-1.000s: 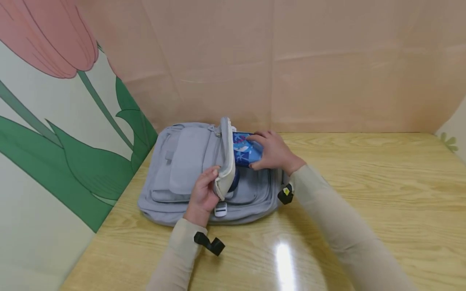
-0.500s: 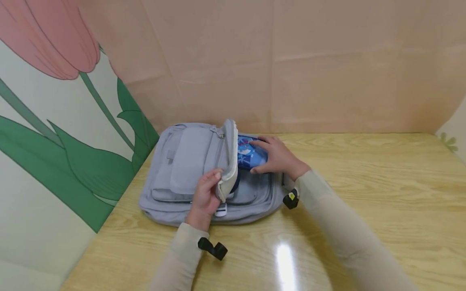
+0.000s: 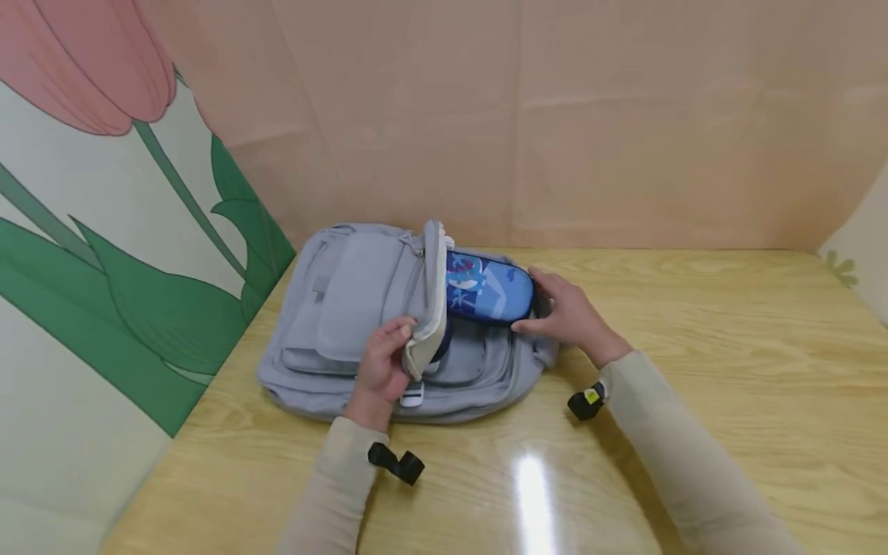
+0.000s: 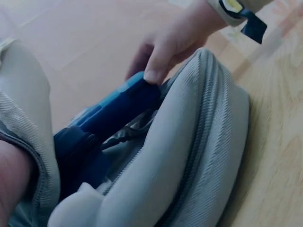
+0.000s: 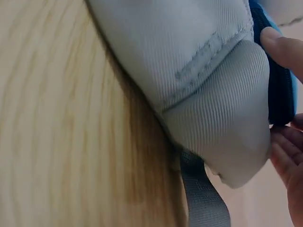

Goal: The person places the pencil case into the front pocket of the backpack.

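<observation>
A grey backpack (image 3: 354,308) lies on the wooden table, its pocket unzipped. My left hand (image 3: 381,362) grips the lower corner of the pocket's flap (image 3: 428,339) and holds it up. From under that flap sticks out a blue pencil case (image 3: 496,291) with a printed picture; its left end is hidden inside. My right hand (image 3: 569,312) holds the case's rounded outer end between thumb and fingers. In the left wrist view, the thumb of the right hand (image 4: 173,47) rests on the end of the case (image 4: 120,111). The right wrist view shows the case's dark zipped side (image 5: 279,90).
A dark strap (image 5: 203,189) hangs by the backpack in the right wrist view. Behind the table (image 3: 728,347) rises a pinkish-beige backdrop (image 3: 555,123). A panel with a painted tulip (image 3: 90,62) borders the left side.
My right hand has slid rightward along the pencil case to its outer end, so more of its printed top shows. The left hand still holds the flap.
</observation>
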Action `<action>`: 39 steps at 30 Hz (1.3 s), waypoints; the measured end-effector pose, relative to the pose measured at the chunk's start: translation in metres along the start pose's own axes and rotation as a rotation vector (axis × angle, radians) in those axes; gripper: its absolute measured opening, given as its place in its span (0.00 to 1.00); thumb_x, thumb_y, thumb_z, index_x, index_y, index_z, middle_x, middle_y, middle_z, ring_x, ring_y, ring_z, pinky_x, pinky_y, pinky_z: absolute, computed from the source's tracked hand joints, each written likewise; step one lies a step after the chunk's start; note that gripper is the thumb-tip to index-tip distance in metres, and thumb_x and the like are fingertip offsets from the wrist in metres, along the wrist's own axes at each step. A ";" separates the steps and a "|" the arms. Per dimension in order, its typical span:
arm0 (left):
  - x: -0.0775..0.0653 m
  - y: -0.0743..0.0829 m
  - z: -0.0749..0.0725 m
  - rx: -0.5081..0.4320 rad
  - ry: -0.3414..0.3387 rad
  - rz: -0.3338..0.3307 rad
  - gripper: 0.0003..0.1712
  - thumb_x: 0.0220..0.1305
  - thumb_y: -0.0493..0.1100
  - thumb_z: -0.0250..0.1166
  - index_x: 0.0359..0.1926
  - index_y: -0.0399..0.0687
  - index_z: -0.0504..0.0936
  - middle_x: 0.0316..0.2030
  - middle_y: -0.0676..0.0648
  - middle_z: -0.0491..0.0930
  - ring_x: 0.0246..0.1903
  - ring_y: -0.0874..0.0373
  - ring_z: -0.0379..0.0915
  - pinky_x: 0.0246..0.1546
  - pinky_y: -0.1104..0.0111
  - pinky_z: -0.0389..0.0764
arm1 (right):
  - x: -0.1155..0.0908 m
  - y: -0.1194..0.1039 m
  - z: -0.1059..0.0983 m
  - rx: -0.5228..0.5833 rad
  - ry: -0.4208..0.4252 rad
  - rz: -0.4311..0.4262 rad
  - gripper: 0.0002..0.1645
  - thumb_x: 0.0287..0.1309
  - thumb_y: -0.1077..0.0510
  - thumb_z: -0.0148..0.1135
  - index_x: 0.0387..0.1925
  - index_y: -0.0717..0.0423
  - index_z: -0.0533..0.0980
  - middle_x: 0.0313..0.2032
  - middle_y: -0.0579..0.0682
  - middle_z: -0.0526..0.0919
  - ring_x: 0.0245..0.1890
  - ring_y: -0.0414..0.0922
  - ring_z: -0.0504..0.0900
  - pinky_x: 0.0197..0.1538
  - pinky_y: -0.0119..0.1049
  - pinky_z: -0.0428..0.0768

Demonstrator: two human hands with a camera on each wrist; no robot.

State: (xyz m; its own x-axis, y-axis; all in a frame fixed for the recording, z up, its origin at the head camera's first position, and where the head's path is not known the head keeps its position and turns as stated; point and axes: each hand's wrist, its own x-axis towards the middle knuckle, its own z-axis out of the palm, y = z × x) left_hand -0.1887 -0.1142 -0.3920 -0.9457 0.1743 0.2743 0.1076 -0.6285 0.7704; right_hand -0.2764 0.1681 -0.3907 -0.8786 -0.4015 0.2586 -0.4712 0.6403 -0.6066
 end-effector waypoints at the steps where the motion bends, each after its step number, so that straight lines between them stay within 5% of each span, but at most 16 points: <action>1: 0.001 0.001 0.000 0.008 -0.019 -0.011 0.09 0.64 0.39 0.57 0.31 0.52 0.83 0.23 0.56 0.78 0.23 0.67 0.72 0.25 0.78 0.72 | 0.000 0.001 0.000 0.021 0.013 0.007 0.59 0.38 0.48 0.76 0.67 0.65 0.55 0.62 0.66 0.64 0.56 0.61 0.70 0.59 0.55 0.66; 10: 0.006 0.003 -0.004 0.053 -0.089 -0.079 0.04 0.59 0.41 0.62 0.30 0.51 0.82 0.22 0.56 0.78 0.22 0.67 0.72 0.24 0.78 0.72 | 0.001 0.005 0.007 0.182 0.038 0.104 0.57 0.40 0.51 0.75 0.69 0.57 0.54 0.66 0.62 0.59 0.63 0.60 0.61 0.62 0.54 0.64; 16: 0.009 0.006 -0.006 0.064 -0.123 -0.111 0.04 0.60 0.43 0.62 0.30 0.52 0.82 0.22 0.56 0.79 0.21 0.68 0.72 0.24 0.78 0.72 | -0.003 0.003 0.008 0.208 0.075 0.102 0.55 0.39 0.52 0.76 0.67 0.56 0.57 0.62 0.62 0.62 0.59 0.61 0.66 0.60 0.55 0.65; 21: 0.017 0.007 -0.007 0.082 -0.166 -0.119 0.04 0.60 0.43 0.62 0.31 0.52 0.83 0.22 0.56 0.79 0.21 0.67 0.72 0.24 0.77 0.72 | -0.010 0.006 0.006 0.226 0.117 0.124 0.53 0.39 0.52 0.76 0.66 0.55 0.59 0.59 0.61 0.64 0.56 0.58 0.67 0.59 0.57 0.65; 28: 0.024 0.006 -0.006 0.222 -0.206 -0.072 0.05 0.56 0.48 0.66 0.29 0.54 0.83 0.26 0.56 0.79 0.24 0.66 0.72 0.26 0.76 0.71 | -0.005 0.007 0.009 0.276 0.117 0.100 0.51 0.40 0.59 0.74 0.67 0.55 0.58 0.57 0.63 0.62 0.57 0.60 0.66 0.61 0.57 0.63; 33: 0.027 0.005 -0.009 0.183 -0.266 -0.071 0.05 0.56 0.48 0.66 0.28 0.54 0.83 0.24 0.57 0.79 0.21 0.69 0.71 0.23 0.78 0.71 | 0.001 0.005 0.008 0.293 0.099 0.109 0.52 0.41 0.62 0.72 0.67 0.57 0.56 0.58 0.64 0.59 0.59 0.62 0.63 0.62 0.58 0.60; 39: 0.032 0.003 -0.012 0.106 -0.417 -0.107 0.05 0.58 0.46 0.64 0.31 0.52 0.83 0.26 0.56 0.79 0.21 0.69 0.72 0.22 0.79 0.71 | 0.012 0.002 0.003 0.321 0.099 0.051 0.52 0.40 0.66 0.71 0.67 0.60 0.55 0.60 0.65 0.58 0.59 0.62 0.63 0.63 0.56 0.61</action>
State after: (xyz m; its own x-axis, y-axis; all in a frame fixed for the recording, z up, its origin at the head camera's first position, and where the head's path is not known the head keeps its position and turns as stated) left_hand -0.2226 -0.1193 -0.3876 -0.7509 0.5387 0.3820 0.0675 -0.5129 0.8558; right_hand -0.2881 0.1625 -0.3910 -0.9110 -0.2987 0.2844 -0.3920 0.4126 -0.8222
